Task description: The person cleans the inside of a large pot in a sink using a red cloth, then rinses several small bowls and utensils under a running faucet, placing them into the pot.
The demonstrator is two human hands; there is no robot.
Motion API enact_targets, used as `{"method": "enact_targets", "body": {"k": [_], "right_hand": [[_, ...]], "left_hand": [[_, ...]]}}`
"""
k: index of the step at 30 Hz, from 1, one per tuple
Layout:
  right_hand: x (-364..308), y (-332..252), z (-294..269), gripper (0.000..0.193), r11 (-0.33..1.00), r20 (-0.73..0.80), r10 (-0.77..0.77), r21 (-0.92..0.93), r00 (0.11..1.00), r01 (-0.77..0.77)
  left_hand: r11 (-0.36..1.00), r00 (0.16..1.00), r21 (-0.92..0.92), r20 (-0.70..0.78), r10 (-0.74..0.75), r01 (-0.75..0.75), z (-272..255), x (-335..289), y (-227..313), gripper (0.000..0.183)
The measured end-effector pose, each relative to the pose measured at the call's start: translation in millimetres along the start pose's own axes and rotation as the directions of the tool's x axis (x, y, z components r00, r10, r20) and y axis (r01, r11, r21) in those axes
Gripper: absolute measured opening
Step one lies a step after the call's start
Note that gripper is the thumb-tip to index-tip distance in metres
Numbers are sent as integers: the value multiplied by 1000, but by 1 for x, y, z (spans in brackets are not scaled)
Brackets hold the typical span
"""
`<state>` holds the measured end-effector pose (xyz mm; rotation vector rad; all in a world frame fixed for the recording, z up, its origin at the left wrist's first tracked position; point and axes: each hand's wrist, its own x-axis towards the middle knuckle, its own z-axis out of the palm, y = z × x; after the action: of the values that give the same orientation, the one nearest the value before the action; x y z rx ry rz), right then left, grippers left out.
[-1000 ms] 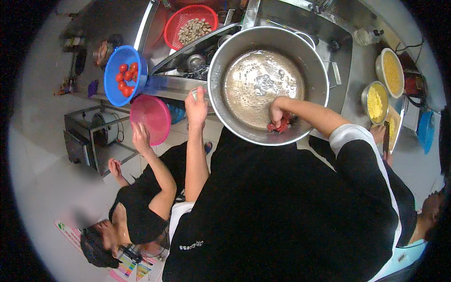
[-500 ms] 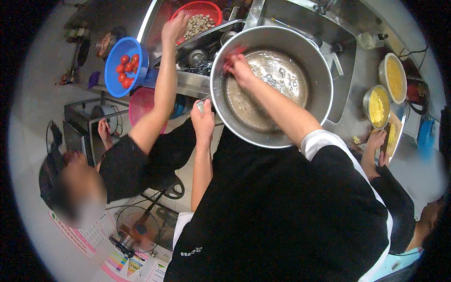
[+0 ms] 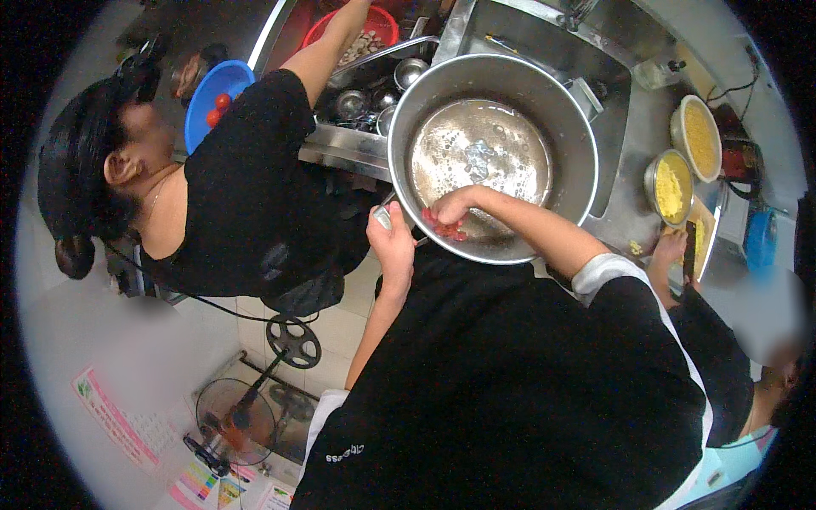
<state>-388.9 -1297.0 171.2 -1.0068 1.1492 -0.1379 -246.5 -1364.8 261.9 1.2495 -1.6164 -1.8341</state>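
A large, deep metal pot (image 3: 571, 161) is tilted toward me, with a little foamy, cloudy water on its bottom. My left hand (image 3: 394, 246) is closed around the pot's metal side handle (image 3: 382, 218), outside the left rim. Inside the pot, my right hand (image 3: 456, 204) presses a crumpled red scrubber (image 3: 444, 228) against the near-left wall. My fingers are closed over it and partly hidden. The pot's other handle (image 3: 586, 98) sticks out at the far right, with nobody holding it.
A co-worker (image 3: 246, 170) leans in close on my left, reaching to a red colander (image 3: 384, 25) of shellfish. Left lies a blue basin (image 3: 201, 102) with tomatoes; metal bowls (image 3: 350, 104) sit in the sink. On the right, another person's hand (image 3: 670, 246) works with a knife (image 3: 689, 246).
My right hand has swept the red scrubber from the pot's far-left wall down to the near-left wall. The pot tilts slightly differently. The left co-worker has leaned forward and now covers part of the blue basin.
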Motion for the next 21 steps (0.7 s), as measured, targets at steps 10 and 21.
{"method": "enact_targets", "body": {"k": [10,21], "right_hand": [[-19,-28,17,20,651,-513,-199,568,835,504],[-28,101,-153,15,-162,-358,931,-217,76,963]], "left_hand": [[995,973,-57,222,-65,80,-9,7,26,32],[996,961,-61,272,-44,62,-32,13,3,22]]}}
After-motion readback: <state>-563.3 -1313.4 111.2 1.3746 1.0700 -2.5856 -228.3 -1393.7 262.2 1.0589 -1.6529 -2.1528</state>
